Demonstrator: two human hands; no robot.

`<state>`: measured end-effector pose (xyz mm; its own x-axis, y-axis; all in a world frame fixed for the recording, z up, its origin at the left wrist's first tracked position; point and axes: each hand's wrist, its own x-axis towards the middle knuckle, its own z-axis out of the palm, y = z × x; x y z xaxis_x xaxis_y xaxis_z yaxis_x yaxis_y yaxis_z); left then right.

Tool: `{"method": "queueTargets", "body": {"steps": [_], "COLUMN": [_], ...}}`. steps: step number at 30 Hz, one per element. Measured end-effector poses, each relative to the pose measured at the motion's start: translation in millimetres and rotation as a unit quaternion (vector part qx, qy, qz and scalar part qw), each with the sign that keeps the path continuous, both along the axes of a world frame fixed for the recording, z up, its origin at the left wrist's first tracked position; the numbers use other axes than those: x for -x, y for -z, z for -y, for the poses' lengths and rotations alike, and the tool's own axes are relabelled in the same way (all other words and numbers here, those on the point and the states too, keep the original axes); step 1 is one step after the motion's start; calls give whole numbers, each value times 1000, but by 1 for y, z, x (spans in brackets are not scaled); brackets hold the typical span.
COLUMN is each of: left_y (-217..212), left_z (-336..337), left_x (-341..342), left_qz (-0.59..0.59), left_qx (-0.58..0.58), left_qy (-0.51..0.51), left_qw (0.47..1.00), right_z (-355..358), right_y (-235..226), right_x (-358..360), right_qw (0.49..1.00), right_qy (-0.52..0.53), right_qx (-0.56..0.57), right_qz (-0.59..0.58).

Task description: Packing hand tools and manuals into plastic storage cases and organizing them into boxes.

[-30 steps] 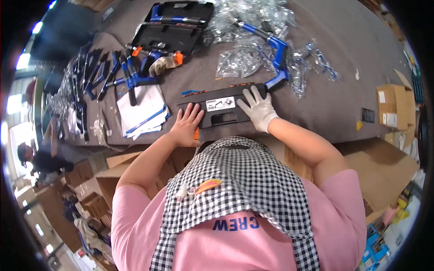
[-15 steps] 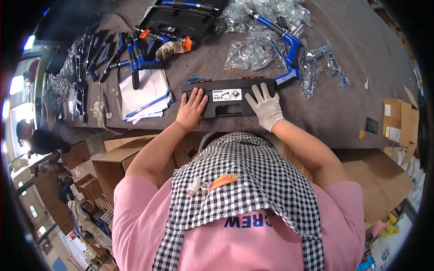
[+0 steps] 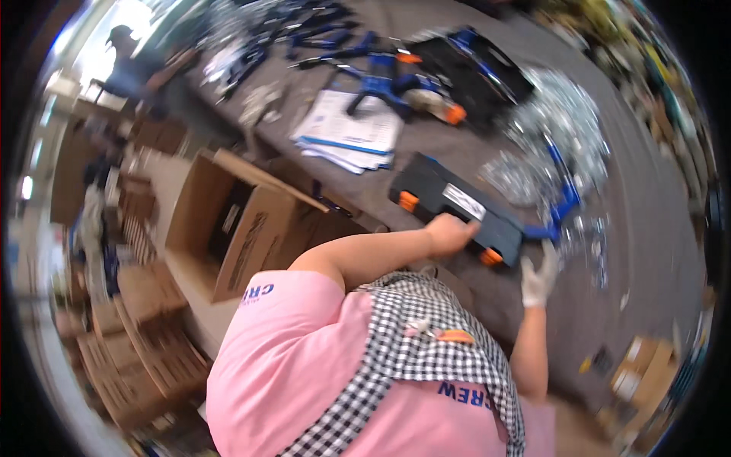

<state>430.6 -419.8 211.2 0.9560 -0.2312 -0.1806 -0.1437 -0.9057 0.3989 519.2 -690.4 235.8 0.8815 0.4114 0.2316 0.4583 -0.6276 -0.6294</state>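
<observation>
A black plastic tool case (image 3: pixel 434 190) lies at an angle near the table's front edge, with a white label and two orange latches showing. My bare left hand (image 3: pixel 453 232) is closed at the case's front edge between the latches, its fingers curled at the handle; the fingertips are partly hidden. In a pale glove, my right hand (image 3: pixel 539 276) is beside the case's right end with thumb and fingers apart, holding nothing. Just beyond it, a blue-and-black tool (image 3: pixel 565 199) lies on the table.
An open cardboard box (image 3: pixel 251 236) stands left below the table edge, a dark case inside. Papers (image 3: pixel 354 126), several blue-and-black tools and an open black case (image 3: pixel 495 99) lie farther back. Plastic bags (image 3: pixel 563 122) cover the back right. Another person (image 3: pixel 133 68) is at far left.
The view has turned left. The case's orange latches now face me. My left hand has gone from lying flat on the case to its handle edge; my right hand has come off it.
</observation>
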Motion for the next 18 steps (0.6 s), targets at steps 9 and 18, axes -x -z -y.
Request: {"method": "queueTargets", "body": {"steps": [9, 18], "left_y": [-289, -278], "left_z": [-154, -299], "left_x": [198, 385], "left_qz": [234, 266], "left_qx": [162, 380], "left_qy": [-409, -645], "left_qw": [867, 608], "right_z": [-56, -254], "right_y": [-7, -18], "right_x": [-29, -22], "right_qw": [980, 958], "right_qy": [-6, -277], "right_qx": [-138, 0], "right_qz": [-144, -78]}}
